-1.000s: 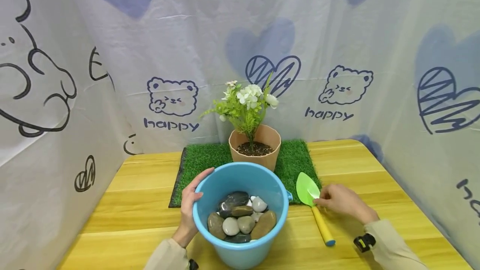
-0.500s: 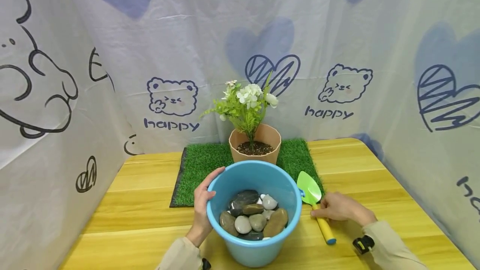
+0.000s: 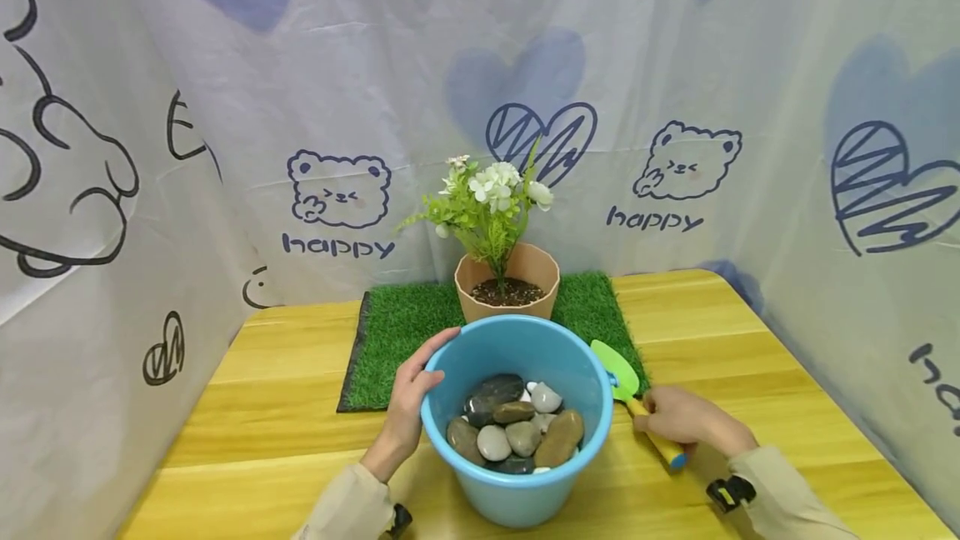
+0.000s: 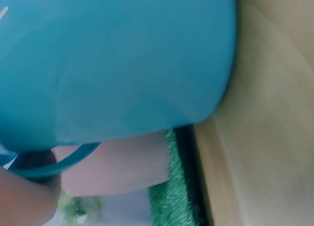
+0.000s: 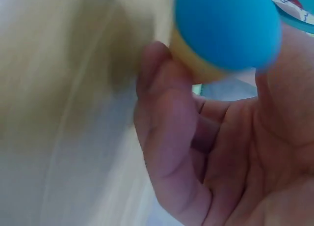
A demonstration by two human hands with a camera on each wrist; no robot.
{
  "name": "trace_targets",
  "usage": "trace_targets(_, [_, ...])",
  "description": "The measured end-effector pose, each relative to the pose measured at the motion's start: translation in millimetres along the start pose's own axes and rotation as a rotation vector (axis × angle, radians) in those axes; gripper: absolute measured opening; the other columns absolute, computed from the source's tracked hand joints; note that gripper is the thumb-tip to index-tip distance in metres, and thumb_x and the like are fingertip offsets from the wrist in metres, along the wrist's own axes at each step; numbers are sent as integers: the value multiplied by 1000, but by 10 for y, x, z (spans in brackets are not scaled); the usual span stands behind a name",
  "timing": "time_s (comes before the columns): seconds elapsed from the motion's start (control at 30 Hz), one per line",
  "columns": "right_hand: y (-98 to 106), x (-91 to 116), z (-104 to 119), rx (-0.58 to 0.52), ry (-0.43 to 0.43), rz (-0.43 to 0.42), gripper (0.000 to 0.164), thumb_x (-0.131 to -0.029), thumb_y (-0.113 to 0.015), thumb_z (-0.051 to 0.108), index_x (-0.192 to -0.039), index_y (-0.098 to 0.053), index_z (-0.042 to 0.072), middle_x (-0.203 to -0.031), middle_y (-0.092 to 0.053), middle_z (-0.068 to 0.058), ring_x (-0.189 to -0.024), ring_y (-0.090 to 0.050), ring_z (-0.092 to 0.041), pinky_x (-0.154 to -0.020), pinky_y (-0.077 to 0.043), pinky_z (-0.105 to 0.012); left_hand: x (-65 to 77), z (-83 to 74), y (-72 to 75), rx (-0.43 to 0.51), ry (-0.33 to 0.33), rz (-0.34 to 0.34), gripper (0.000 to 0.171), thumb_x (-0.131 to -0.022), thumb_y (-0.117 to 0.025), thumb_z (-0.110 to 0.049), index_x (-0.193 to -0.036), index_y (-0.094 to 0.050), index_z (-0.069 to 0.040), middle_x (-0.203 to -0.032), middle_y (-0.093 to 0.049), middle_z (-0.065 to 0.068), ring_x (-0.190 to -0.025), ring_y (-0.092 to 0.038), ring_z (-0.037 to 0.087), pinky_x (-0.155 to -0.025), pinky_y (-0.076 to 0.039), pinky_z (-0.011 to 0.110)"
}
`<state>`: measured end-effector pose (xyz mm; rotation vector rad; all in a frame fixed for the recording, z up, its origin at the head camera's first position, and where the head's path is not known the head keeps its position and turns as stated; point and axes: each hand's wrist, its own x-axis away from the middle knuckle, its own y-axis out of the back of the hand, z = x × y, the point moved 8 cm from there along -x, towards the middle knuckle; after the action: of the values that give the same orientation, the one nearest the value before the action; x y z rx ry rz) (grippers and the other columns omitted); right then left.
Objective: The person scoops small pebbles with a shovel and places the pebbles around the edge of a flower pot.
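Right grip: curled round the yellow handle of the trowel; the blue end cap shows beside the fingers in the right wrist view.
Left grip: holding the bucket at its rim, thumb to the inside.
Trowel change: a second ago the fingers were at its neck; they are now on the handle, and the tool has turned, its cap swung rightward.
Bucket change: shifted to the right, closing the gap to the trowel.
Finding: judged to be the trowel being taken in hand while the bucket is kept in hold; the stones appear undisturbed.
Trowel position: just right of the bucket; whether any part has left the worktop cannot be told.
Stone count: eight larger ones plainly visible in the bucket; smaller pale pieces partly hidden, no total possible.
Tool and vessel count: one trowel, one bucket.
Rear count: one flower pot with one plant, directly beyond the bucket; one turf mat beneath the pot.
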<state>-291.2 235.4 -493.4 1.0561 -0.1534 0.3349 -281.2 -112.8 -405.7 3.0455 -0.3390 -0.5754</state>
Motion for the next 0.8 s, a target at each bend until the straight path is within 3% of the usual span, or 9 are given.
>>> trace_targets(0.23, [200, 83, 15, -59, 36, -62, 24, -100, -52, 26, -108, -57, 4, -81, -57, -9, -55, -53, -20, -48, -49, -37, -71, -43, 51, -84, 167, 189, 57, -96, -53, -21, -151, -40, -26, -152, -43, 8, -130, -50, 35, -98, -50, 45])
trace_targets(0.37, [278, 70, 23, -69, 82, -107, 24, -102, -48, 24, -108, -56, 2, -74, -52, -7, -59, -48, -17, -50, -44, -32, -103, -69, 38, -83, 234, 255, 57, -98, -52, -24, -152, -36, -28, -154, -40, 9, -131, -49, 37, -99, -50, 47])
trace_targets(0.47, [317, 47, 18, -108, 95, -160, 26, -101, -51, 24, -112, -56, 0, -70, -49, -4, -56, -42, -14, -48, -38, -26, -129, -69, 20, -110, 283, 268, 56, -98, -50, -22, -152, -36, -29, -153, -40, 10, -130, -51, 36, -98, -51, 47])
trace_targets(0.63, [417, 60, 34, -146, 97, -297, 37, -98, -59, 27, -123, -52, 0, -69, -52, -5, -53, -45, -14, -43, -39, -25, -188, -99, -3, -189, 328, 235, 52, -100, -49, -21, -151, -39, -25, -150, -45, 12, -124, -57, 35, -92, -55, 44])
trace_targets(0.8, [515, 129, 124, -184, 119, -390, 36, -96, -62, 32, -120, -50, 8, -68, -53, -5, -48, -46, -14, -40, -38, -25, -254, -117, -30, -235, 348, 204, 49, -101, -45, -18, -150, -42, -22, -147, -48, 12, -120, -59, 33, -91, -55, 44])
